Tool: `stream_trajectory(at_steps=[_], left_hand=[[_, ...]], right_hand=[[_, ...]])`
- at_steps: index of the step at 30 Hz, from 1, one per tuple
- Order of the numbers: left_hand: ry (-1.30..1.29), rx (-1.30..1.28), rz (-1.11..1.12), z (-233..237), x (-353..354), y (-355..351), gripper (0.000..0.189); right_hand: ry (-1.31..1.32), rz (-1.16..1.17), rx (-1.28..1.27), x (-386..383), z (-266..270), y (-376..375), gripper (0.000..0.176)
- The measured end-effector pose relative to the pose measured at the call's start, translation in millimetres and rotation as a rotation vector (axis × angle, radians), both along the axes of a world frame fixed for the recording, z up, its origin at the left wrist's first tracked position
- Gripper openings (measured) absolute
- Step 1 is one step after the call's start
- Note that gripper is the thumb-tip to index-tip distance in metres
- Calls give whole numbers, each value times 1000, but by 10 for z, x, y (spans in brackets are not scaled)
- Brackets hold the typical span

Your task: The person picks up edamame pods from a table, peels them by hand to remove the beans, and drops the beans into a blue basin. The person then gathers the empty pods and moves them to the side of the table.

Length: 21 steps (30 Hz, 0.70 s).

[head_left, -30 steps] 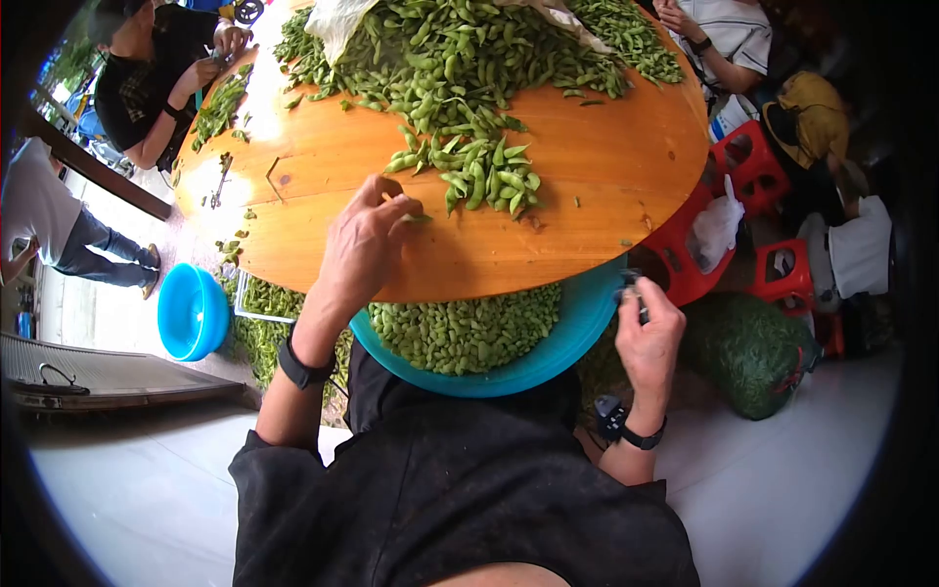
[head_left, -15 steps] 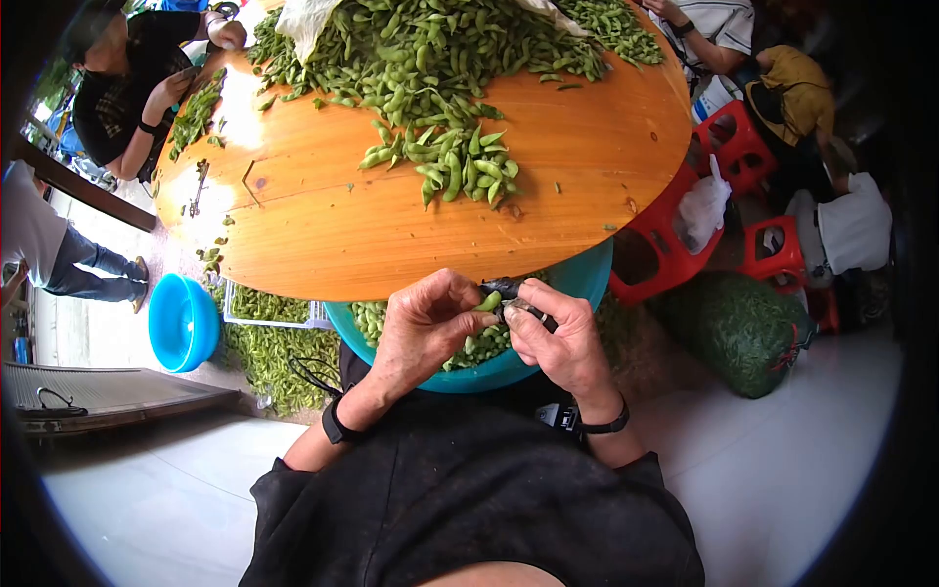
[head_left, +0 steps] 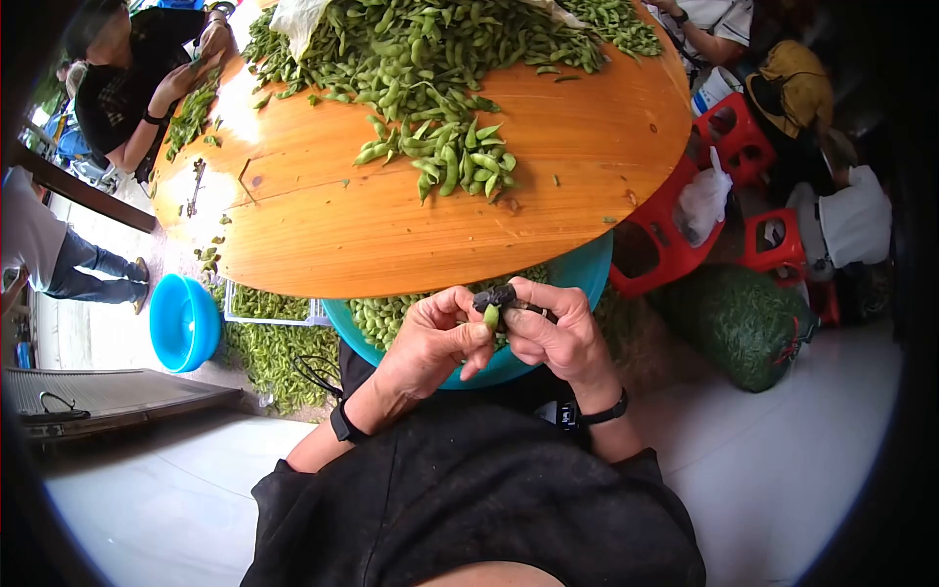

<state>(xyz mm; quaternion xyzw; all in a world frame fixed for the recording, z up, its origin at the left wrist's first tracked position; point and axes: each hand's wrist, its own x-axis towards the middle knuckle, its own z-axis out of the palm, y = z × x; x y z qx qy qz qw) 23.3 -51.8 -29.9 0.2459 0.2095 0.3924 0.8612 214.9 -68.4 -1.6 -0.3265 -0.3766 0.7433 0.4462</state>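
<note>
Over a blue-green basin, my two hands meet at a green edamame pod. My left hand pinches the pod between thumb and fingers. My right hand is closed round a small black tool, whose dark end lies against the pod; its exact kind is hidden by the fingers. Shelled green beans lie in the basin below. Beyond my hands, a heap of edamame pods covers the far part of the wooden table, with a smaller bunch nearer me.
A blue basin stands on the floor at left, beside spread pods. Red stools and a full green net sack are at right. Across the table at left, a person in black handles pods.
The pod between my hands has turned from slanting to nearly upright, and the tool's black end has come round above it. My left fingers have spread a little.
</note>
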Motion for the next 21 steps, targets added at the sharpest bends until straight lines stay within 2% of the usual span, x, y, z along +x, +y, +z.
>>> stream_trajectory(at_steps=[1,2,4,6,8,9,12,14,17,19,20,21], left_hand=[[139,95,72,14,13,-8,15],[139,96,71,4,17,-25,15],[386,220,189,-28,28,-71,17],[460,266,199,-25,16,-87,13],[787,499,162,-44,-39,-62,22],[723,445,144,-43,-38,-36,31],[681,353,51,15,-77,28,29],[715,411,58,-67,-109,17,26],[795,455,49,16,-111,-7,23],[542,226,64,54,-103,-18,19],[542,225,65,58,-75,-39,19],[430,152,117,57,-26,-73,18]], right_hand=[[-179,-86,70,-42,32,-9,11],[-179,-87,70,-79,7,-10,11],[-585,-193,520,-129,-61,-10,11],[-626,-211,535,-131,-40,-27,12],[-678,-254,510,-121,-36,-36,11],[-679,-253,509,-129,-54,-32,11],[-705,-279,572,-161,-100,-10,5],[-876,-326,748,-175,-84,-16,7],[-903,-271,714,-135,-38,-43,16],[-899,-296,718,-126,-19,-29,21],[-895,-322,723,-123,-9,-24,26],[-870,-291,688,-115,11,-29,35]])
